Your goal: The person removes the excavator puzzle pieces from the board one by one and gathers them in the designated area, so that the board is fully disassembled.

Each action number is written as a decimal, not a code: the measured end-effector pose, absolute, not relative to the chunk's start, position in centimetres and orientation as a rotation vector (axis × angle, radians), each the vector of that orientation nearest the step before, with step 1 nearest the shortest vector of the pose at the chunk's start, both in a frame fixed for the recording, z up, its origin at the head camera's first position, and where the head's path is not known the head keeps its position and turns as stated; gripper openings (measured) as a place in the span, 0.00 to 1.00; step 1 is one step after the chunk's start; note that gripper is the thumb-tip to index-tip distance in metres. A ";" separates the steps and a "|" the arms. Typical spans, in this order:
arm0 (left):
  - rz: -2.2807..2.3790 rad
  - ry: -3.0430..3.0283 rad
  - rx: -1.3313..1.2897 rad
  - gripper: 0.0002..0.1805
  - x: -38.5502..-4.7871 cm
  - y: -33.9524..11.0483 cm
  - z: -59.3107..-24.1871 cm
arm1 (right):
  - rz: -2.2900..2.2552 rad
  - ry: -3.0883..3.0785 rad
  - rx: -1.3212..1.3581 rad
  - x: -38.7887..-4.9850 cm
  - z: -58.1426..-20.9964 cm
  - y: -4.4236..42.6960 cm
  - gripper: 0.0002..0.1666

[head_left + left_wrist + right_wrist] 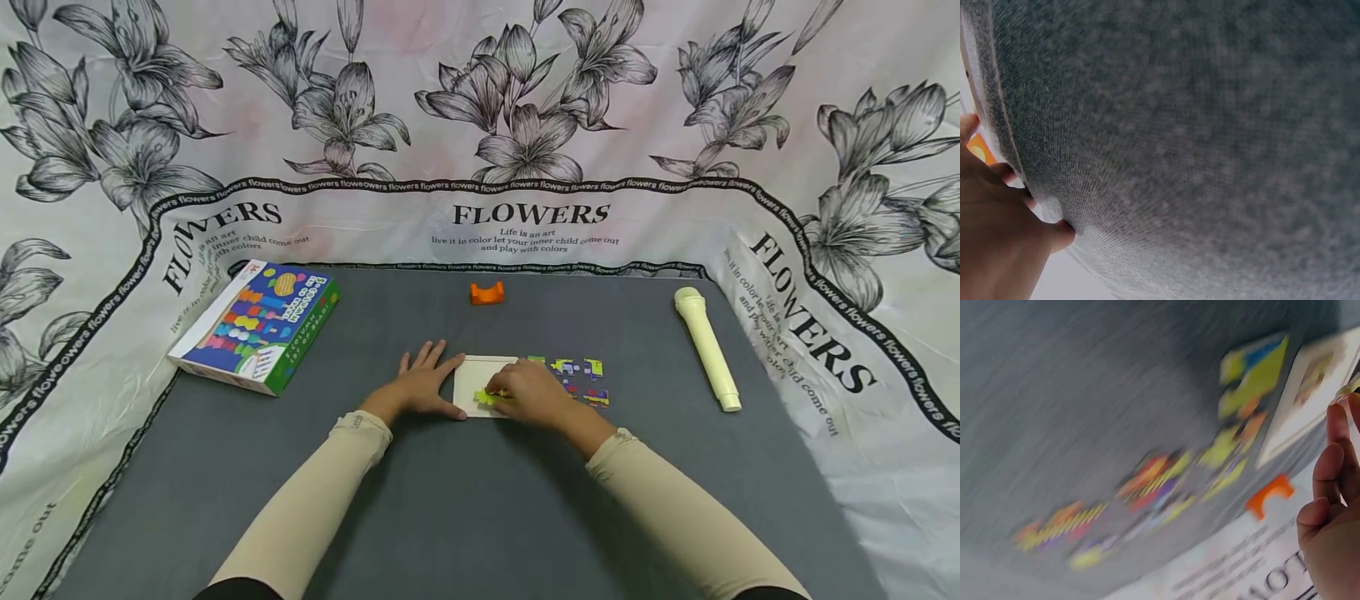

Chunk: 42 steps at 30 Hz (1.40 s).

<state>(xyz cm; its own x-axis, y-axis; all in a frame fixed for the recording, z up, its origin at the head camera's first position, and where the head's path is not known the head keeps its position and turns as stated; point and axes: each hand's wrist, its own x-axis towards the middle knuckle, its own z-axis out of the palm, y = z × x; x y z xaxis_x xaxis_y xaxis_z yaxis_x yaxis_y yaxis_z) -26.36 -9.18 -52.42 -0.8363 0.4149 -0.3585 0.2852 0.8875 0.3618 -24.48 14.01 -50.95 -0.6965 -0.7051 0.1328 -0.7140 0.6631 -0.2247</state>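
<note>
A pale puzzle tray [472, 375] lies flat on the grey table, with a raised rim along its far edge. Its left edge is touched by my left hand [426, 385], whose fingers are spread. Over the tray, my right hand [528, 396] pinches a yellow-green jigsaw piece [486, 397], partly hidden by the fingers; the right wrist view shows this piece [1349, 389] at the fingertips. Several colourful jigsaw pieces [596, 396] lie right of the tray, some behind the right hand. In the left wrist view, the left hand [1004, 231] appears at the lower left.
A colourful game box [258, 321] rests at the table's left. An orange curved block [487, 293] sits beyond the tray near the back edge. At the right lies a cream cylindrical stick [707, 348] with a thicker end. A flower-printed cloth [360, 221] hangs behind the table.
</note>
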 end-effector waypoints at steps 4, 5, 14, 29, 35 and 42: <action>0.434 2.620 0.499 0.58 -26.1 -9.2 -52.6 | 0.422 -2.857 1.180 -23.9 -49.9 17.3 0.10; 0.434 2.623 0.499 0.58 -26.0 -9.2 -52.6 | 0.422 -2.858 1.171 -23.7 -49.7 18.3 0.10; 0.450 2.614 0.510 0.60 -26.3 -9.5 -53.0 | 0.422 -2.859 1.142 -21.6 -50.6 25.5 0.09; 0.472 2.603 0.520 0.58 -26.1 -9.2 -52.8 | 0.426 -2.828 1.163 -21.0 -52.4 26.4 0.10; 0.471 2.599 0.517 0.59 -26.0 -9.3 -52.9 | 0.395 -2.885 1.157 -21.0 -52.3 26.0 0.10; 0.446 2.604 0.518 0.58 -26.0 -9.0 -52.8 | 0.403 -2.829 1.172 -21.0 -52.3 26.0 0.10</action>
<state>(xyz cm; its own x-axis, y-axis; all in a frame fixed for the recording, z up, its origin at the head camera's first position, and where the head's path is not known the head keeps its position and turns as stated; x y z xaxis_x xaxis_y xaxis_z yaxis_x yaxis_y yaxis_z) -26.00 -9.02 -52.81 -0.8304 0.4254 -0.3598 0.2816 0.8776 0.3879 -20.99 25.98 -52.26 -0.7111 -0.6875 0.1473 -0.7013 0.6785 -0.2188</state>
